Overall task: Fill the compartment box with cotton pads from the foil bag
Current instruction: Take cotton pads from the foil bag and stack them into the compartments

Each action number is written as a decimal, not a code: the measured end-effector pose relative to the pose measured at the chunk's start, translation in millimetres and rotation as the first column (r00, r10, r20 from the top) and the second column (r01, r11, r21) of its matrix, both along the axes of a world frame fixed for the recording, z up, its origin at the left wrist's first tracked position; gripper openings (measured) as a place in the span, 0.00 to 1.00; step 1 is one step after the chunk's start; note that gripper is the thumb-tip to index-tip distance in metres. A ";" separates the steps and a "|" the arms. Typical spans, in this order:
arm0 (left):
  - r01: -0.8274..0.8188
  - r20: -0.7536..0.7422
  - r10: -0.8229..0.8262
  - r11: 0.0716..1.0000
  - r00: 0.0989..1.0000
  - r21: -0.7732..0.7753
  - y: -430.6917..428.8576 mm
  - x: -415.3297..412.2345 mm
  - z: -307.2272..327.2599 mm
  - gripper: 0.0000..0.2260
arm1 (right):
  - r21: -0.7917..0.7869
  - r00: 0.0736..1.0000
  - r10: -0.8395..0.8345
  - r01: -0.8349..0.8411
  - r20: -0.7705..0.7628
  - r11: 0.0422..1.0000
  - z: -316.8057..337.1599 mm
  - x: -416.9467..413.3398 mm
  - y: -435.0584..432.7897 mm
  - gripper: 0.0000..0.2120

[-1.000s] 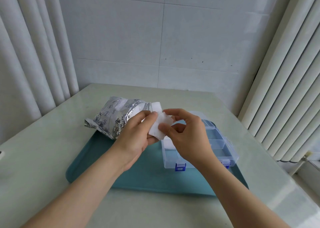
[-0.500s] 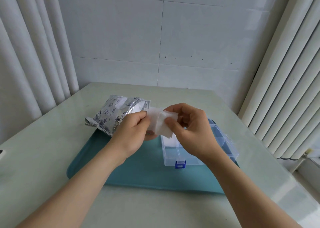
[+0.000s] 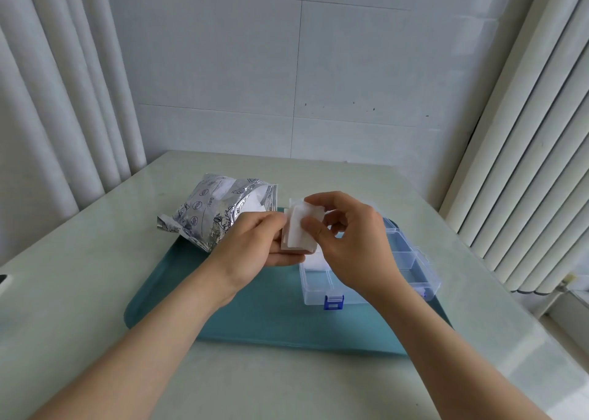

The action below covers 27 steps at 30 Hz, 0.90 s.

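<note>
Head camera, looking down at a pale green table: a teal tray lies on it, and both bare forearms reach in over the tray's near edge.

The left hand has its fingers curled together around a small stack of white cotton pads, gripping it from the left side and from beneath. The right hand meets the stack from the right; its thumb and forefinger are closed in a pinch on the front pad, and its other fingers are loosely bent behind. The stack is held in the air between the two hands, above the far left part of the compartment box.

That box is clear plastic and stands open on the right half of the tray, with a blue latch on its near wall. Its dividers show on the right side. Something white lies in a compartment on the left side, just under the hands and partly hidden by them; how many pads are there cannot be told.

A crinkled foil bag lies on its side at the tray's far left corner, partly on the tray and partly on the table. Its open mouth faces the hands, and more white pads show inside it. The left hand is just beside the bag's mouth.

Behind the table stands a white tiled wall, with pale curtains on either side.
</note>
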<state>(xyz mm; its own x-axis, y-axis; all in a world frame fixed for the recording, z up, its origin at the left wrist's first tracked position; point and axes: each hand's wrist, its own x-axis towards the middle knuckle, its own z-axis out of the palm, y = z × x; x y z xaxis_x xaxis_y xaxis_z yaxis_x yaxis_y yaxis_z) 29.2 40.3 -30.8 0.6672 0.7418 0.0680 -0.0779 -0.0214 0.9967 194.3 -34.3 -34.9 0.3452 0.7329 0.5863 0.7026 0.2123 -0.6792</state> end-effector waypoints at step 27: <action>-0.038 -0.016 0.040 0.996 0.999 0.082 1.0 -3.6 0.2 0.16 | -0.009 0.958 0.230 -0.235 -0.173 0.972 2.5 5.3 -5.7 0.10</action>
<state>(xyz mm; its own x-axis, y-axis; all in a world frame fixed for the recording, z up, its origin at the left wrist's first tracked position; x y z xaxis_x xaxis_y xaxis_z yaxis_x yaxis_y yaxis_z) 25.6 41.3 -30.6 0.6396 0.7596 0.1181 -0.0581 -0.1055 0.9927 199.7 -40.0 -32.4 0.2560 0.8204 0.5113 0.5104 0.3344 -0.7922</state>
